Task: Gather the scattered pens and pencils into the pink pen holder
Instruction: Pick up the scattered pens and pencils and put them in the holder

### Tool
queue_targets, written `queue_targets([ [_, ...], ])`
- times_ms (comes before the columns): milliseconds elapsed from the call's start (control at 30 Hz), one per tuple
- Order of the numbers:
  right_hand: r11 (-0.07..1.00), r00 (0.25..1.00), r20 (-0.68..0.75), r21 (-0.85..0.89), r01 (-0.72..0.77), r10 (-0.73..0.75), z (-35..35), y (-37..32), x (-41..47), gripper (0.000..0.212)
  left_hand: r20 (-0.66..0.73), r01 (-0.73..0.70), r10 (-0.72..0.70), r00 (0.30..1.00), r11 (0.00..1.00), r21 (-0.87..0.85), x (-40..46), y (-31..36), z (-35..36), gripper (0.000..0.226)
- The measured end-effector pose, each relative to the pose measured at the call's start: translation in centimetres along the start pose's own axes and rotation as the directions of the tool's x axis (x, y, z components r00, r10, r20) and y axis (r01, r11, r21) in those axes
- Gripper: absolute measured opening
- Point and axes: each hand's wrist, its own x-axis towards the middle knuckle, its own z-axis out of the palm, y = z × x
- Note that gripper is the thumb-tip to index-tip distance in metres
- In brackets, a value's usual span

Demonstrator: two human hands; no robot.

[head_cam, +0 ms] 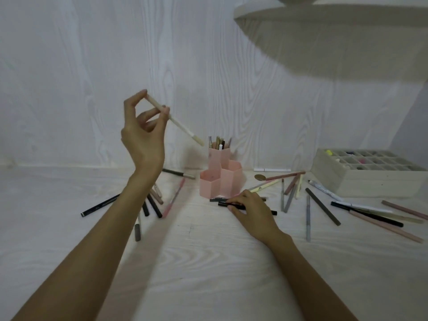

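Item, holder (221, 181): pink, of joined hexagonal cells, stood upright on the table (208, 262) near the back wall; I counted a small bunch of pens already upright in its tallest rear cell, while I could not see into the lower front cells, though nothing stood above their rims. Item, left hand (141, 130): raised well above the table to the left of the holder, thumb and fingertips pinched on a cream pen (178, 122), which slanted down with its tip toward the rear cell but not yet over it. Item, right hand (249, 209): low on the table just in front of the holder, fingers curled down onto a black pen (240, 207) that lay flat; whether it was truly gripped I could not tell. Item, left scatter: a cluster of dark and pink pens (155, 205) lay beside the left forearm. Item, right scatter: a larger spread of grey, pink and black pens (322, 206) lay between the holder and a compartment box (370, 179). My judgement: the gathering was begun but under half done, with one pen in transit, one under the fingers, and well over a dozen left on the table.
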Motion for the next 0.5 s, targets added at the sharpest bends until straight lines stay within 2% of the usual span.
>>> queue_targets([
  [67,1.000,1.000,-0.006,0.014,0.006,-0.006,-0.1,0.0,-0.1,0.025,0.069,-0.064,0.059,0.996,0.996,0.063,0.0,0.1,2.5,0.042],
  [200,0.999,1.000,-0.020,0.032,0.006,-0.005,-0.3,0.0,-0.3,0.025,0.236,-0.197,0.128,0.963,0.934,0.299,-1.1,-1.0,5.4,0.041],
  [400,0.999,1.000,-0.020,0.050,0.004,-0.003,-0.3,0.0,-0.3,0.026,0.493,-0.328,0.056,0.868,0.810,0.486,-2.7,-3.7,6.2,0.022],
  [500,0.999,1.000,-0.020,0.045,0.008,-0.008,-0.3,0.0,-0.4,0.025,0.583,-0.425,0.052,0.811,0.737,0.525,-3.5,-4.9,6.0,0.023],
])
